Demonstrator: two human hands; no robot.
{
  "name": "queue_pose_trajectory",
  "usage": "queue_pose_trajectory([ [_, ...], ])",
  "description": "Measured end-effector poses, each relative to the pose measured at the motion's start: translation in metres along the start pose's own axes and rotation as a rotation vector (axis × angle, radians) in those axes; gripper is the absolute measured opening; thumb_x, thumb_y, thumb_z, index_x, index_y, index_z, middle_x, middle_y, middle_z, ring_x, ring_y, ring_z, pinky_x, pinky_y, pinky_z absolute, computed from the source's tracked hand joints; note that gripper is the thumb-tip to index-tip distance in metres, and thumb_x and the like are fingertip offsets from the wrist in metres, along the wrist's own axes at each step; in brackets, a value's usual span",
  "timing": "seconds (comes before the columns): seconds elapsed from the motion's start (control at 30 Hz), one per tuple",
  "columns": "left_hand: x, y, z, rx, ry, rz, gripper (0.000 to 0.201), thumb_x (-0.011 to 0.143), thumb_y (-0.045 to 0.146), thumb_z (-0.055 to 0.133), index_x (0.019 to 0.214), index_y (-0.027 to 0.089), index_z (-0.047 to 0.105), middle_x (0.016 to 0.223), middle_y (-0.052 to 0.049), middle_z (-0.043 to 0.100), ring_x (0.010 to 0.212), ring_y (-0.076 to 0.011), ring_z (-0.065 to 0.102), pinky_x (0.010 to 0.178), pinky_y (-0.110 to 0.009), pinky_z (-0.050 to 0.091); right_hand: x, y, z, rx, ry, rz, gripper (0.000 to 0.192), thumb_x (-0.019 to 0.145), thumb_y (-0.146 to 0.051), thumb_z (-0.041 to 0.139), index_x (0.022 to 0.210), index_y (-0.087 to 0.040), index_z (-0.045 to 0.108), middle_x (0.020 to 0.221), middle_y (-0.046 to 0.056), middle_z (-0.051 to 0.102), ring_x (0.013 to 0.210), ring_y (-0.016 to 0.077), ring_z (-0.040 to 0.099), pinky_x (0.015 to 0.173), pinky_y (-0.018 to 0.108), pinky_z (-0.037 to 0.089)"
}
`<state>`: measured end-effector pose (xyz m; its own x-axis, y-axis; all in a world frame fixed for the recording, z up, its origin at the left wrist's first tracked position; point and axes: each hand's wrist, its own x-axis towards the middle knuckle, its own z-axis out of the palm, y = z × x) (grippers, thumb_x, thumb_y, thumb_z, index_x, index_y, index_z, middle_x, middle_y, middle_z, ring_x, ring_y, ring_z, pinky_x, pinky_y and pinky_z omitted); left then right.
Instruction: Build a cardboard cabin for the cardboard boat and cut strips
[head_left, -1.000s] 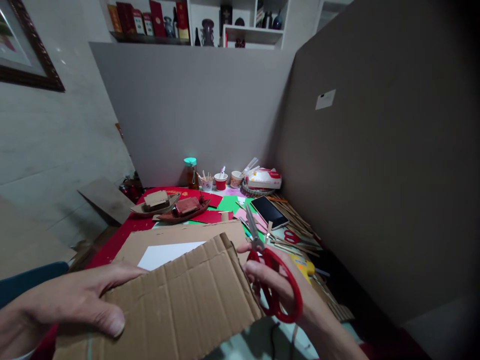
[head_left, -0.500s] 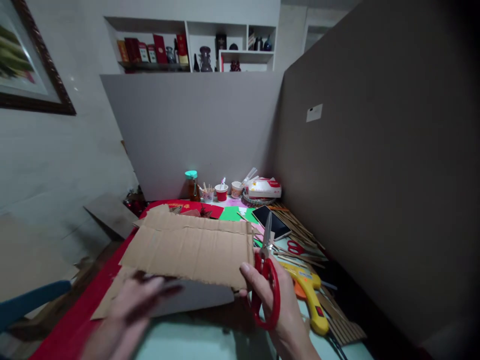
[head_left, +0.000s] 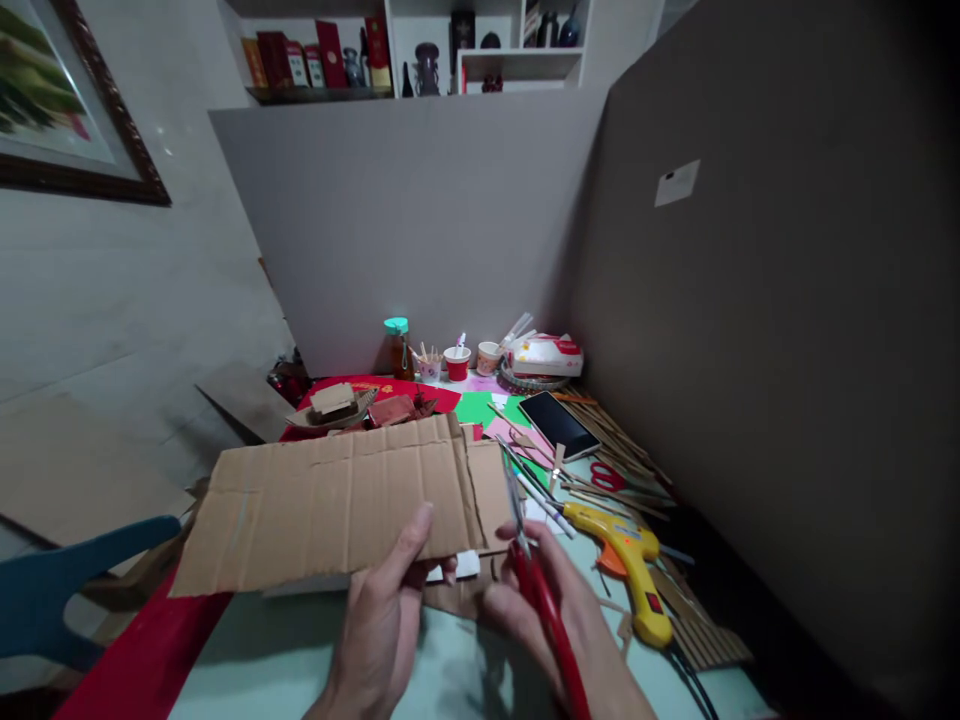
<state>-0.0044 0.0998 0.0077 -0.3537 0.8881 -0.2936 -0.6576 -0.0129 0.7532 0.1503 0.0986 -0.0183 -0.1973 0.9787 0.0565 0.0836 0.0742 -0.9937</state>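
My left hand grips the near edge of a long sheet of corrugated cardboard, thumb on top, and holds it flat above the table. My right hand holds red-handled scissors just right of the sheet. The blades point away from me, along the cardboard's right edge. A small white paper scrap shows under the sheet beside my left fingers.
A yellow glue gun lies right of the scissors, with wooden sticks, a second pair of red scissors and a phone beyond. Paper cups, a bottle and model boats stand at the back. Grey partitions close the back and right.
The cardboard has turned and now lies lengthwise to the left. My left hand shifted to its near edge at the middle. The scissors came closer to me, blades at the right edge.
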Motion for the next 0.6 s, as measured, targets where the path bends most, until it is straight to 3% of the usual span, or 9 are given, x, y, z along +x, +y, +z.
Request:
queue_pose_trajectory([
  [0.1, 0.001, 0.001, 0.008, 0.014, 0.039, 0.015, 0.001, 0.08, 0.017, 0.082, 0.081, 0.016, 0.081, 0.08, -0.001, 0.08, 0.069, -0.0134, 0.07, 0.063, -0.018, 0.059, -0.013, 0.002, 0.005, -0.055, -0.105, -0.057, 0.05, 0.083, -0.058, 0.07, 0.116, -0.022, 0.059, 0.084, 0.003, 0.066, 0.077, 0.0225, 0.063, 0.066, 0.03, 0.047],
  [0.23, 0.0, 0.001, 0.013, 0.032, 0.08, 0.034, 0.002, 0.082, 0.014, 0.08, 0.082, 0.017, 0.08, 0.079, 0.001, 0.08, 0.067, -0.0121, 0.071, 0.064, -0.017, 0.06, -0.02, 0.003, 0.007, -0.197, -0.136, -0.043, 0.062, 0.084, -0.064, 0.069, 0.129, -0.022, 0.06, 0.097, 0.008, 0.07, 0.088, 0.0271, 0.067, 0.072, 0.032, 0.052],
  [0.33, -0.001, 0.0, 0.012, 0.052, 0.107, 0.004, 0.004, 0.084, 0.017, 0.079, 0.087, 0.017, 0.081, 0.088, -0.001, 0.082, 0.086, -0.0157, 0.076, 0.071, -0.018, 0.061, -0.019, 0.004, 0.006, -0.268, -0.117, -0.046, 0.069, 0.083, -0.062, 0.073, 0.138, -0.024, 0.059, 0.12, 0.013, 0.069, 0.106, 0.033, 0.066, 0.089, 0.04, 0.053],
  [0.4, -0.001, 0.0, 0.01, 0.071, 0.112, -0.028, 0.003, 0.083, 0.017, 0.08, 0.085, 0.016, 0.082, 0.089, -0.003, 0.083, 0.093, -0.0184, 0.077, 0.074, -0.018, 0.062, -0.018, 0.001, 0.005, -0.296, -0.125, -0.05, 0.072, 0.084, -0.059, 0.074, 0.143, -0.022, 0.056, 0.137, 0.015, 0.064, 0.122, 0.0368, 0.06, 0.103, 0.046, 0.047],
  [0.47, -0.002, -0.001, 0.008, 0.089, 0.11, -0.057, 0.005, 0.081, 0.018, 0.081, 0.083, 0.013, 0.082, 0.087, -0.006, 0.083, 0.092, -0.0202, 0.077, 0.076, -0.019, 0.062, -0.016, -0.005, 0.005, -0.314, -0.139, -0.05, 0.07, 0.086, -0.057, 0.072, 0.142, -0.019, 0.057, 0.136, 0.016, 0.064, 0.124, 0.0365, 0.059, 0.106, 0.047, 0.044],
  [0.6, -0.004, -0.001, 0.01, 0.102, 0.123, -0.077, 0.009, 0.086, 0.016, 0.075, 0.084, 0.011, 0.083, 0.087, -0.007, 0.084, 0.09, -0.02, 0.078, 0.078, -0.019, 0.062, -0.013, -0.016, 0.004, -0.321, -0.107, -0.057, 0.061, 0.087, -0.058, 0.069, 0.133, -0.018, 0.062, 0.117, 0.012, 0.069, 0.107, 0.0308, 0.065, 0.097, 0.041, 0.05],
])
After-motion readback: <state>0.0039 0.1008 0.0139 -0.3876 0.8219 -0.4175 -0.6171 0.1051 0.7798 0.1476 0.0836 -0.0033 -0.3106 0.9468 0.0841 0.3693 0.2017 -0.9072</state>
